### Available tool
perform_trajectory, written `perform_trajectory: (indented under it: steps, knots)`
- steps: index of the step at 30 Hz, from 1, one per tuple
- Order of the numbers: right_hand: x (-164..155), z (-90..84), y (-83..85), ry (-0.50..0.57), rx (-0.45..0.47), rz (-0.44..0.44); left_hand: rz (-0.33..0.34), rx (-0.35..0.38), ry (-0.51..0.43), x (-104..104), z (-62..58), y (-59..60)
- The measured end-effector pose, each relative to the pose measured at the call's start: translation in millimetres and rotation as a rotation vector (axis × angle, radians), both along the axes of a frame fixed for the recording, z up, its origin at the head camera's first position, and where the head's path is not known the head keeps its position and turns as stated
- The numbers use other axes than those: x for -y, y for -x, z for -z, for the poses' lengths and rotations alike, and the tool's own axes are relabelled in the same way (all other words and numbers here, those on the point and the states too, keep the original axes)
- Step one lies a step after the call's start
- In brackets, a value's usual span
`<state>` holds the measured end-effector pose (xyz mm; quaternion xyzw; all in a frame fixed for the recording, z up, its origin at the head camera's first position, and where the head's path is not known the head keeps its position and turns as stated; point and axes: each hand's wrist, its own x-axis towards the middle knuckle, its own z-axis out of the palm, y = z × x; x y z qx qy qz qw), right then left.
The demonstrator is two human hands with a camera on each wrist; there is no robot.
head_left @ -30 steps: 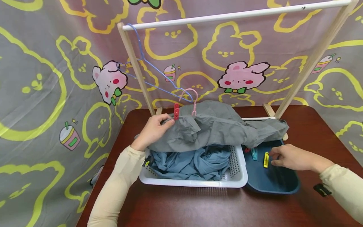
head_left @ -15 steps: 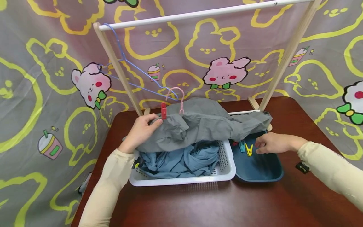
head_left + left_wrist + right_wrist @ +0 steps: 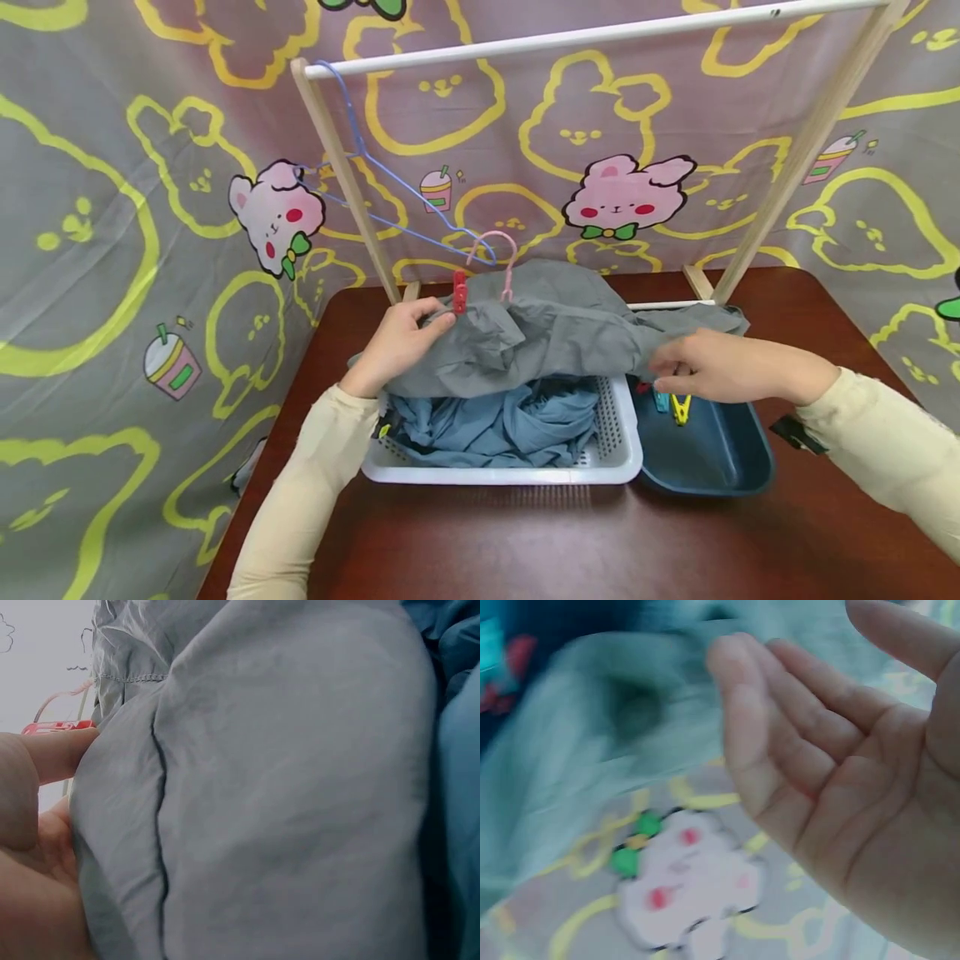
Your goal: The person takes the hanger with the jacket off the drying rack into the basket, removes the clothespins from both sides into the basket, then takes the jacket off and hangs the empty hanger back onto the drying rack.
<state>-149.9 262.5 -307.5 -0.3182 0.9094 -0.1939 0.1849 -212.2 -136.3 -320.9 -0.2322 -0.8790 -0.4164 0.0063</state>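
Two hands are busy over a grey garment that lies heaped across the top of a white laundry basket, its right end trailing over a dark blue tray set just beside the basket on the brown table. The left hand grips the garment's left edge, fingers curled round the cloth with the fingertips right next to a red clothespin clipped there; the left wrist view shows the thumb pressed against the grey fabric with the red pin just past it. A pink hanger has its hook poking up out of the garment near the pin. The right hand hovers at the garment's right end above the tray; from the right wrist view its palm shows bare and the fingers lie loosely bent with nothing in them, though that view is blurred. Just under this hand, in the tray, sit a yellow clothespin and a teal clothespin, close together. Blue cloth is bundled inside the basket beneath the grey piece. Behind it all stands a wooden drying rack with a white top bar, and a blue wire hanger hangs from the bar's left end.
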Motion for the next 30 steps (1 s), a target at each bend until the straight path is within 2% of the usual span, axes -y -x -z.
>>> perform_trajectory:
  steps: [5,12,15,19,25,30]
  knots:
    - [43.1,-20.9,1.7,0.104,-0.164,-0.068,-0.007,0.001,-0.003,-1.6,1.3,-2.3]
    - [101.5,-31.3,10.4,0.305,-0.455,-0.067,0.008,-0.029,0.015,-7.9,0.9,-5.3]
    - [123.9,-33.6,13.2,0.382,-0.525,-0.057,0.021,-0.053,0.020,-10.7,0.6,-6.2]
    - [147.1,-34.8,15.4,0.386,-0.551,-0.010,0.037,-0.080,0.029,-13.0,0.9,-7.4]
    - [166.7,-31.0,20.0,0.351,-0.503,0.040,0.046,-0.083,0.027,-13.2,2.7,-8.6]
    - [174.4,-32.0,24.3,0.424,-0.499,0.055,0.053,-0.070,0.022,-13.7,3.4,-8.3]
